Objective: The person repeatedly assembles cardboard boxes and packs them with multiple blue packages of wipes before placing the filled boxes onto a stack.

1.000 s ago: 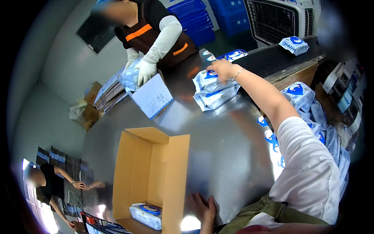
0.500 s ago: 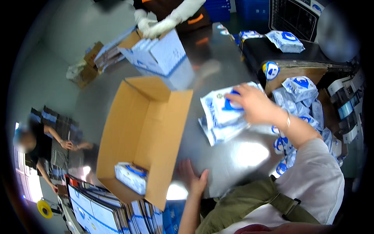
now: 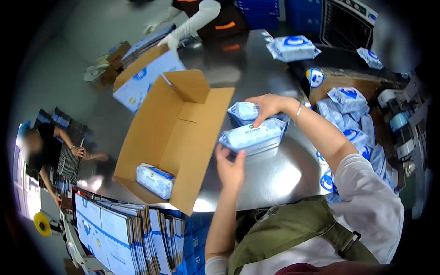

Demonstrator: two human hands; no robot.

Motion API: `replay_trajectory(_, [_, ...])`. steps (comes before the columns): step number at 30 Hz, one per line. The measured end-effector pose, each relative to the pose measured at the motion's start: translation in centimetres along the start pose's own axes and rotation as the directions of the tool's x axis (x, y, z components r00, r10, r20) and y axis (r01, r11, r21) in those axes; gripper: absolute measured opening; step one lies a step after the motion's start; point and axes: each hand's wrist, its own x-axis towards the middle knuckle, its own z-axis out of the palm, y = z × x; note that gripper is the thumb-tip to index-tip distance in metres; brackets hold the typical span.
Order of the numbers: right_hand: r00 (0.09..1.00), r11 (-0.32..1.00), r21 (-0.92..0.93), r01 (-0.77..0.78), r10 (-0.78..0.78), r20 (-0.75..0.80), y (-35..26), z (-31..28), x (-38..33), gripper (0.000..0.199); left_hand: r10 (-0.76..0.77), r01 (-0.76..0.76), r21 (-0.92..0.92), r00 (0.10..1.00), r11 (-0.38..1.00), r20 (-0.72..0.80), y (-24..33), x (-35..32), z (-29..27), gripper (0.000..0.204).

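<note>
Two white-and-blue packs of wipes are on the metal table in front of me. The nearer pack of wipes [image 3: 254,134] stands on its long edge; the farther pack [image 3: 244,111] is close behind it, partly covered by my fingers. From the right, my right hand [image 3: 271,108] grips them, thumb between the packs and fingers over the farther one. My left hand [image 3: 230,168] is at the left end of the nearer pack, thumb and fingers apart, fingertips at its lower corner. Left of them an open brown carton [image 3: 176,137] lies tilted with one pack [image 3: 155,180] inside its near end.
Flattened cartons [image 3: 114,233] stand stacked at lower left. At right, a bin holds several packs [image 3: 350,103], beside a black conveyor [image 3: 339,59] carrying packs. Across the table a white-sleeved person handles a blue-and-white carton [image 3: 149,78]. Another person stands far left.
The two packs have gone from lying flat to standing on edge, nearer the carton. My left hand has come up to them. The co-worker's carton has shifted left and turned; conveyor packs moved.
</note>
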Motion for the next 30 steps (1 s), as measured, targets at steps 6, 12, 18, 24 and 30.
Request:
replay_trajectory(6, [0.954, 0.984, 0.122, 0.129, -0.157, 0.256, -2.1, 2.8, 0.5, 0.106, 0.198, -0.231, 0.401, 0.973, 0.886, 0.122, 2.8, -2.0, -1.1, 0.097])
replay_trajectory(12, [0.818, 0.775, 0.629, 0.062, -0.4, 0.412, -2.7, 8.1, -0.4, 0.096, 0.303, -0.348, 0.449, 0.938, 0.823, 0.171, 2.2, -8.1, -6.6, 0.101])
replay_trajectory(18, [0.876, 0.819, 0.539, 0.196, -0.393, 0.28, -2.7, 9.6, 0.6, 0.075, -0.004, -0.15, 0.634, 0.972, 0.759, 0.235, 5.3, -8.4, -6.9, 0.098])
replay_trajectory(24, [0.829, 0.924, 0.131, 0.359, -0.251, -0.5, 4.3, 1.1, -1.9, 0.053, 0.076, -0.34, 0.74, 0.927, 0.58, 0.367, 11.4, -6.0, -6.4, 0.063])
replay_trajectory(30, [0.629, 0.815, -0.373, -0.443, -0.014, -0.778, 17.8, -13.8, -5.5, 0.085, 0.368, -0.664, 0.498, 0.736, 0.558, 0.569, 9.3, -0.4, -0.3, 0.064])
